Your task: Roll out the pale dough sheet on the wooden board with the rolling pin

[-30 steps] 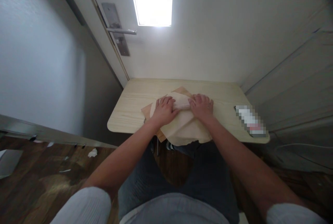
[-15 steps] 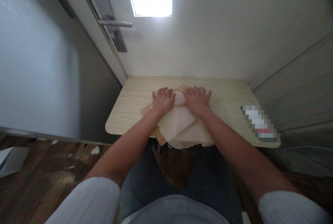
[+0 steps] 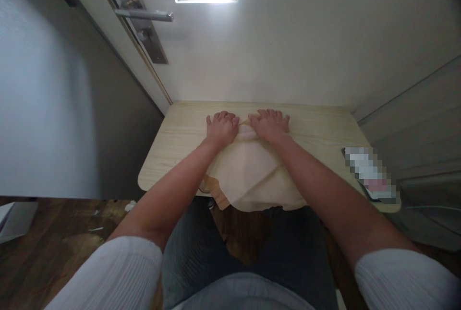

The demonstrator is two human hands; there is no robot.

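A cream cloth [image 3: 248, 171] with orange parts [image 3: 218, 194] lies on a pale wooden table [image 3: 313, 127], its near edge hanging over the front. At the cloth's far edge, my left hand [image 3: 221, 127] presses down with bent fingers and the thumb turned inward. My right hand [image 3: 270, 125] mirrors it a little to the right, fingers curled over the same edge. A small orange peak of fabric shows between the two thumbs. Whatever lies under my palms is hidden.
A phone-like object [image 3: 370, 173], its face blurred out, lies at the table's right end. Behind the table stands a white door [image 3: 306, 36] with a metal handle [image 3: 144, 15]. A white box-like object [image 3: 18, 221] and scraps are on the wooden floor at left.
My fingers, more spread before, are now more bent at the cloth's far edge. The orange corners at its back and left show less. The view has shifted slightly.
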